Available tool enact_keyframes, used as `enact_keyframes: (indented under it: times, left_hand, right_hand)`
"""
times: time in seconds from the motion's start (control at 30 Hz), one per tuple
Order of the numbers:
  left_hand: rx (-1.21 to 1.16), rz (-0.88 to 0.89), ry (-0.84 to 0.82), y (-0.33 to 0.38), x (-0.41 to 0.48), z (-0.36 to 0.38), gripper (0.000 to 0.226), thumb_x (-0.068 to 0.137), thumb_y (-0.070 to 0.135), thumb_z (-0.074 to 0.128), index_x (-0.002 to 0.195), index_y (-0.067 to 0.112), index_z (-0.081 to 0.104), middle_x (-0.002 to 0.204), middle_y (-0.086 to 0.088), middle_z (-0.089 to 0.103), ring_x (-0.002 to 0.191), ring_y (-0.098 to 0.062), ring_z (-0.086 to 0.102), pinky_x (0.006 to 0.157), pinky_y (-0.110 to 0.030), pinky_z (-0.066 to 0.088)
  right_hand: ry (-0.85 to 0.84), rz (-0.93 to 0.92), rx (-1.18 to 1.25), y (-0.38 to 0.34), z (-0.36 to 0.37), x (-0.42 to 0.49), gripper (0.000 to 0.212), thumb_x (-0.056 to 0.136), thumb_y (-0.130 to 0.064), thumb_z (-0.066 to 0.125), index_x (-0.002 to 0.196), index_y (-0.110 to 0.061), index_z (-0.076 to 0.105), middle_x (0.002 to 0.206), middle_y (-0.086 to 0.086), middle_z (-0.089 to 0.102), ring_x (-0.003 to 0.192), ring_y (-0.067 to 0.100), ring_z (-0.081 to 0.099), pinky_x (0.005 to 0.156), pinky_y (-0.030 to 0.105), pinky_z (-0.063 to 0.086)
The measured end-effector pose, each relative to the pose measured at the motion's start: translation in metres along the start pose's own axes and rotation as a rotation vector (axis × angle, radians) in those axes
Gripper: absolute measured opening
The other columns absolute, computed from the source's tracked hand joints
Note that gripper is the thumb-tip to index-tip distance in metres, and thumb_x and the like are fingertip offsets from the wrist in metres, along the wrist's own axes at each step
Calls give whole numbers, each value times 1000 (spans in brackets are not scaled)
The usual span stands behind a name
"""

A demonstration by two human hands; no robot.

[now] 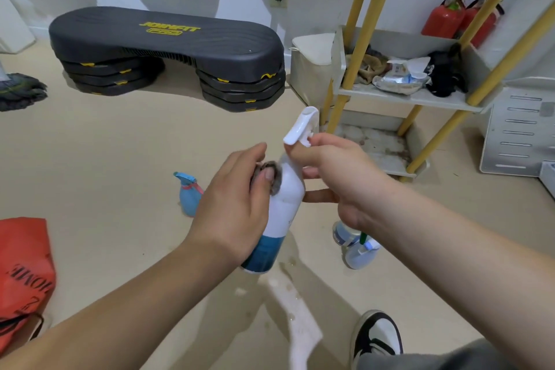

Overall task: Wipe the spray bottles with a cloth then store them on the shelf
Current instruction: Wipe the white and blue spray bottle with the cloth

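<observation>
While the right hand (339,177) grips the white-and-blue plastic spray bottle (285,201) by its neck, left fingers (247,159) pinch a grey cloth (272,173) against its light, probably slippery body.

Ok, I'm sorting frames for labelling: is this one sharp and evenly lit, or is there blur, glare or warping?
Head view: soft, even light, no strong glare; white spray bottle, cloth, left hand and right hand fairly sharp; wide-angle distortion stretches the forearms towards the corners.
</observation>
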State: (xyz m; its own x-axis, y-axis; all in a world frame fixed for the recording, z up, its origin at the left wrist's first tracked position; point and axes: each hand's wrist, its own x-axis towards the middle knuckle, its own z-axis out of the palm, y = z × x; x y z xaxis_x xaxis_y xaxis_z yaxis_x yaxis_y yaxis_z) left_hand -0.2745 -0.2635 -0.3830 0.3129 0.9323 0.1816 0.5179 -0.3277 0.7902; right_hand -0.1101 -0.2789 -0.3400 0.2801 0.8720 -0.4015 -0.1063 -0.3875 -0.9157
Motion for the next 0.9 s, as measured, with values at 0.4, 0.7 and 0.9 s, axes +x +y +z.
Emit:
enact_keyframes:
  times: [0.4, 0.7, 0.9]
  left_hand:
    - [-11, 196, 71, 9, 27, -27, 18, 98, 35, 55, 108, 29, 70, 83, 12, 69, 81, -13, 65, 74, -40, 54]
    - [-284, 116, 13, 13, 30, -43, 23, 106, 15, 58, 100, 29, 76, 76, 5, 72, 67, -31, 59, 61, -36, 52]
    - [-368, 11, 88, 11, 35, -51, 13, 102, 22, 67, 94, 23, 76, 79, 7, 77, 68, -3, 67, 68, -22, 54]
  right_hand:
    - [-119, -256, -166, 15, 17, 4, 27, 87, -17, 81, 109, -11, 67, 72, -13, 61, 61, 0, 56, 58, 14, 47]
    - [-238, -369, -269, 12, 14, 5, 20, 96, -36, 67, 107, -20, 72, 104, 4, 74, 99, 20, 69, 93, 40, 56]
    - [-207, -344, -213, 8, 10, 9, 28, 101, -32, 66, 111, -7, 72, 113, 20, 73, 102, 20, 69, 96, 42, 53]
